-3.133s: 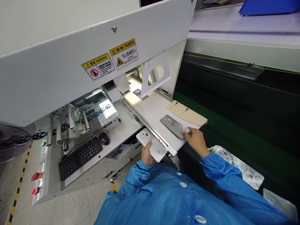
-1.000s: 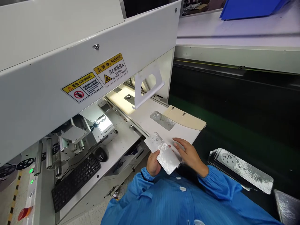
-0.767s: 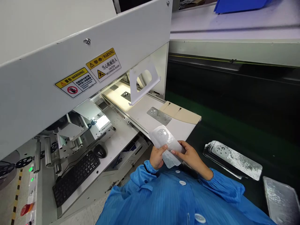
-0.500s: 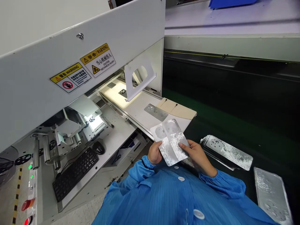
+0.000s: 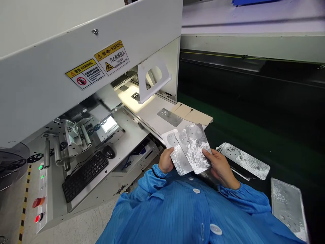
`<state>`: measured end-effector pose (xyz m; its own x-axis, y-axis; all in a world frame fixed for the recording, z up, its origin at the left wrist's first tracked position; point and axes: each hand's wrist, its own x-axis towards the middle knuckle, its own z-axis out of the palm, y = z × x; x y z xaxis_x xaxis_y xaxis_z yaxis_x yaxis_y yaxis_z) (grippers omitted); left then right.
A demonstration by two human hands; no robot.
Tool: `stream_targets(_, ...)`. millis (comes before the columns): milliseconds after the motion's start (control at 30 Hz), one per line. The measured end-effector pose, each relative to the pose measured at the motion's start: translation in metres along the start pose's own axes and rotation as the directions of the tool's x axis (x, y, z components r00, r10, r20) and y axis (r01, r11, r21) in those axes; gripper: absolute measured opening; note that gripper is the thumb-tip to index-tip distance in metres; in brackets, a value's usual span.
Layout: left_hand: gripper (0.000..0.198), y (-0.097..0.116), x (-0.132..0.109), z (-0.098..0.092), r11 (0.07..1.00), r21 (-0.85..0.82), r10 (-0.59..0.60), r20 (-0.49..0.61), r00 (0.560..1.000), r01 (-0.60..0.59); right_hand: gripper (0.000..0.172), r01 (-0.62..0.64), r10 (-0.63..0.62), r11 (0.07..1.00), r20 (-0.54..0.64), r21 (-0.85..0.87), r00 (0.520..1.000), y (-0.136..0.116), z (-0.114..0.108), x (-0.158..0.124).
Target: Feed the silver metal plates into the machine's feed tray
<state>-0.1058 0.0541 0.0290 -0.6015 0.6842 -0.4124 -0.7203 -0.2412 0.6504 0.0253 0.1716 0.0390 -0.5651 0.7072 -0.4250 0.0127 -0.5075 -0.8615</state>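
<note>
Three silvery phone back panels (image 5: 197, 145) with camera-hole patterns are fanned out in front of my chest. My left hand (image 5: 167, 160) grips the leftmost panel (image 5: 179, 158) by its left edge, thumb on top. On the right one, my right hand (image 5: 221, 166) is closed with its thumb on the face and its fingers underneath. The middle panel (image 5: 183, 138) lies between them, partly covered. Beyond the fan, a grey panel (image 5: 169, 117) lies flat on the white machine bed (image 5: 148, 117), beside a cream-coloured plate (image 5: 194, 113).
A fanned stack of silvery panels (image 5: 243, 159) rests on the dark green belt (image 5: 254, 115) to my right, with another panel pile (image 5: 289, 206) nearer me. On the left are a keyboard (image 5: 85, 176), a mouse (image 5: 108, 151) and rollers. A white bracket (image 5: 154, 83) hangs over the bed.
The panels have spread apart, from two showing to three, as my right hand moved slightly right. In the machine at left, a white part has shifted. My view has turned a little.
</note>
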Motion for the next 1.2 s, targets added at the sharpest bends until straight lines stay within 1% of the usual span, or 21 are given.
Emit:
stream_targets(100,0.04,0.004,-0.006,0.004,0.996,0.065,0.055,0.031,0.998,-0.057,0.042,0.019,-0.019,1.0,0.024,-0.001,1.0,0.001,-0.002,-0.004)
stream_targets(200,0.045,0.005,-0.012,0.008,0.986,0.144,0.076,0.054,0.996,-0.083,0.044,0.027,-0.027,1.0,0.068,-0.008,0.997,0.004,0.0,-0.011)
stream_targets(267,0.046,0.004,-0.015,0.01,0.982,0.164,0.081,0.055,0.995,-0.089,0.043,0.037,-0.036,0.999,0.062,-0.008,0.997,0.006,-0.002,-0.014)
stream_targets(333,0.047,0.001,-0.016,0.011,0.991,0.108,0.073,0.04,0.997,-0.077,0.043,0.062,-0.062,0.997,0.012,0.037,0.998,0.006,-0.006,-0.013)
stream_targets(400,0.047,-0.001,-0.016,0.01,0.998,0.011,0.061,0.001,0.998,-0.061,0.043,0.1,-0.096,0.991,-0.045,0.089,0.994,0.006,-0.012,-0.011)
stream_targets(467,0.045,-0.002,-0.016,0.01,0.997,-0.048,0.058,-0.032,0.998,-0.06,0.041,0.118,-0.11,0.987,-0.076,0.108,0.991,0.006,-0.019,-0.008)
stream_targets(533,0.044,-0.003,-0.017,0.01,0.996,-0.048,0.076,-0.034,0.996,-0.078,0.04,0.1,-0.092,0.989,-0.076,0.113,0.993,0.006,-0.022,-0.006)
stream_targets(633,0.046,-0.006,-0.02,0.013,0.995,-0.025,0.098,-0.002,0.995,-0.098,0.044,0.063,-0.059,0.99,-0.037,0.122,0.998,0.008,-0.019,-0.009)
stream_targets(767,0.049,-0.016,-0.025,0.019,0.999,-0.012,0.047,0.04,0.998,-0.047,0.048,-0.014,0.011,0.999,0.092,0.039,0.996,0.015,-0.009,-0.02)
stream_targets(833,0.047,-0.022,-0.027,0.019,0.999,-0.037,-0.003,0.042,0.999,0.005,0.048,-0.065,0.064,0.998,0.16,0.003,0.985,0.018,-0.005,-0.025)
stream_targets(933,0.04,-0.03,-0.026,0.015,0.992,-0.095,-0.075,0.033,0.997,0.078,0.048,-0.109,0.117,0.993,0.211,-0.046,0.971,0.02,-0.003,-0.03)
stream_targets(1033,0.037,-0.034,-0.025,0.01,0.983,-0.154,-0.1,0.033,0.994,0.104,0.048,-0.093,0.11,0.992,0.211,-0.086,0.971,0.021,-0.004,-0.032)
stream_targets(1200,0.032,-0.032,-0.023,0.007,0.974,-0.21,-0.079,0.044,0.996,0.086,0.047,0.028,0.016,0.974,0.19,-0.226,0.982,0.023,-0.008,-0.031)
